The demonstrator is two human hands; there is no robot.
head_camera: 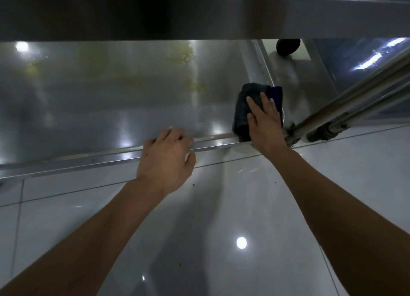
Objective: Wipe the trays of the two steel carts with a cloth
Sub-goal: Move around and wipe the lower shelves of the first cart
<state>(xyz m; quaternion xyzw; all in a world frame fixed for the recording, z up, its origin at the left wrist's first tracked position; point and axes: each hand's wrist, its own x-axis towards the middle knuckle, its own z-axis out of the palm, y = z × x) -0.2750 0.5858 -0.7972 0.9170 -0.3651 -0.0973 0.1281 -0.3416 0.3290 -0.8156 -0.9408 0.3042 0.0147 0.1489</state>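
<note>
A low steel cart tray (99, 104) fills the middle of the head view, with yellowish smears on its far part. On the tray's near right corner lies a dark folded cloth (243, 104). My right hand (265, 120) presses flat on the cloth with straight fingers. My left hand (165, 160) grips the tray's front rim (66, 162), fingers curled over the edge and thumb below it. An upper steel tray (199, 13) hangs across the top of the view and hides the far side of the low tray.
A steel corner post (346, 104) rises slanting at the right, by the cloth. A second steel surface (288, 73) and a dark round thing (288, 47) lie beyond the tray's right rim. Glossy white floor tiles (221, 229) lie under my arms.
</note>
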